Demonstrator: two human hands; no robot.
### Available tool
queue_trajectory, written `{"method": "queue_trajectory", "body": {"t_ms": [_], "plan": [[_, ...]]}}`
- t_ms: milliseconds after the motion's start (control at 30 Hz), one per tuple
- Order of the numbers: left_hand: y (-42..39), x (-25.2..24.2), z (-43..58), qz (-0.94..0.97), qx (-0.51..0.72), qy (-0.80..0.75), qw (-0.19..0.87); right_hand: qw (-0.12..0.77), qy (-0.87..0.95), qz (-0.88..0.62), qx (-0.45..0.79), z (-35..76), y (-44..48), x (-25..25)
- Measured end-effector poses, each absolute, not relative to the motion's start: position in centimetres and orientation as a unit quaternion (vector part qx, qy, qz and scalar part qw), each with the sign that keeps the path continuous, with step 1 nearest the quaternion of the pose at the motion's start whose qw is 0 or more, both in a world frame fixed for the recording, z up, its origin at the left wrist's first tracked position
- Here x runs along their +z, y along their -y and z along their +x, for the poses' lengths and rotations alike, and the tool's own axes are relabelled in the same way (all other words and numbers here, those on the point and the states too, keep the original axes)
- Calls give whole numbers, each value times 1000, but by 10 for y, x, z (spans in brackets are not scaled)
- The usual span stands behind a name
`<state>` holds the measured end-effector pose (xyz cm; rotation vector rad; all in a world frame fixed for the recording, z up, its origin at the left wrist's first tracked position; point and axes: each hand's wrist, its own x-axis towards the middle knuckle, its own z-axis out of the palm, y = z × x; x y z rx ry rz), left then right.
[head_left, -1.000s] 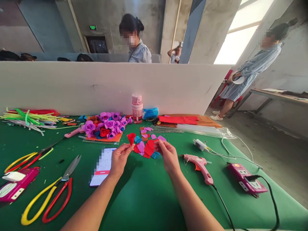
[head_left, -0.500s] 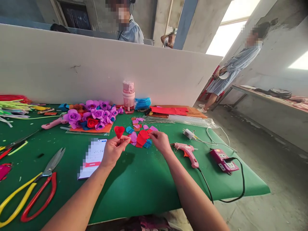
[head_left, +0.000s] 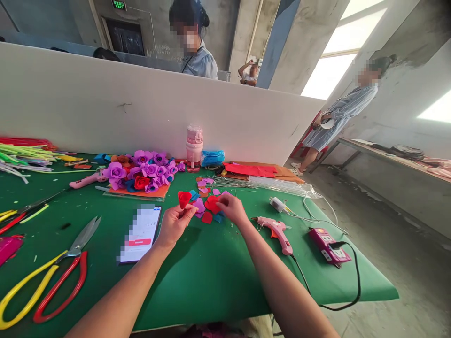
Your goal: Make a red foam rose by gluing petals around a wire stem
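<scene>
My left hand (head_left: pixel 176 224) is closed in a pinch on a small red flower bud (head_left: pixel 183 199), which stands upright above the fingers. Just to its right, my right hand (head_left: pixel 230 208) pinches the edge of a rounded red petal (head_left: pixel 212 204). Beneath and between the hands lies a loose pile of cut petals, among them a purple petal (head_left: pixel 199 206), another red petal (head_left: pixel 206 217) and some blue ones partly hidden by my right hand. To the right of that hand a pink glue gun (head_left: pixel 275 227) rests on the green table (head_left: pixel 211 286).
Finished purple and red roses (head_left: pixel 150 170) lie at the back left, near a pink bottle (head_left: pixel 194 149). A phone (head_left: pixel 141 237) and large scissors (head_left: pixel 75 251) lie to the left. A magenta power box (head_left: pixel 329 246) with cables is at right. A white partition (head_left: pixel 105 94) stands behind.
My right hand has drawn a red petal up from the pile, showing more of the pieces below. My left hand still holds the bud. The head view has tilted up slightly.
</scene>
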<state>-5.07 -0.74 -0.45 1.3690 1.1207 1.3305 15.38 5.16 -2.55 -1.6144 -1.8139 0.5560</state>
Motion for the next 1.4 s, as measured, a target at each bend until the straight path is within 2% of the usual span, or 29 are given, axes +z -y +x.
{"method": "queue_trajectory", "body": {"t_ms": [133,267,567,800,967,1067,1200,1400], "plan": [[7,-6,-51,557,540,-452,441,360,651,-630,223,181,-61,-22],[7,-5,-51,562,534,-460,434,357,649,-637,213,184,-74,-19],[11,2,-50,576,514,-474,424,219,737,-631,105,157,-80,-5],[11,3,-50,572,516,-473,427,87,851,-517,43,128,-50,2],[10,1,-50,574,512,-470,433,51,870,-490,26,117,-54,-1],[9,-1,-51,576,510,-473,430,60,858,-509,42,114,-62,-2],[9,-1,-51,572,510,-476,431,120,813,-563,92,125,-74,0],[10,2,-52,559,518,-478,437,225,727,-593,262,163,-87,11]]}}
